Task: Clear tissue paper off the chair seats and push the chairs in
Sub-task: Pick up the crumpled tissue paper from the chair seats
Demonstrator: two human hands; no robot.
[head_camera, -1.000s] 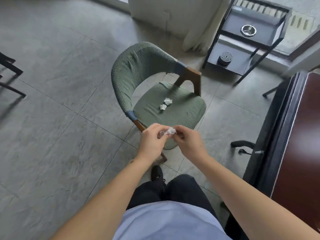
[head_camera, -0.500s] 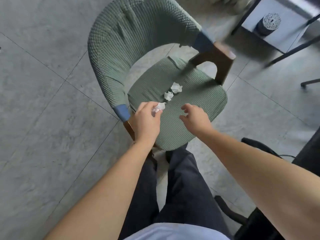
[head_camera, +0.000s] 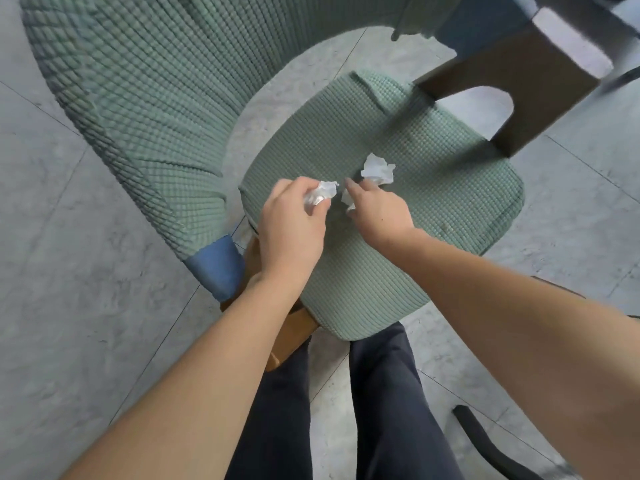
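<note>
Over the green chair seat, the left hand has its fingers curled round one tissue wad. The right hand is nearer the other two. A small wad lies under its fingers, but I can't tell if they've pinched it, and the larger wad sits just beyond them, up-frame

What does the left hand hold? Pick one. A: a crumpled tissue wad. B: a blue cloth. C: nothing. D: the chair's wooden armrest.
A: the left hand grips a crumpled tissue wad over the green chair seat.
</note>
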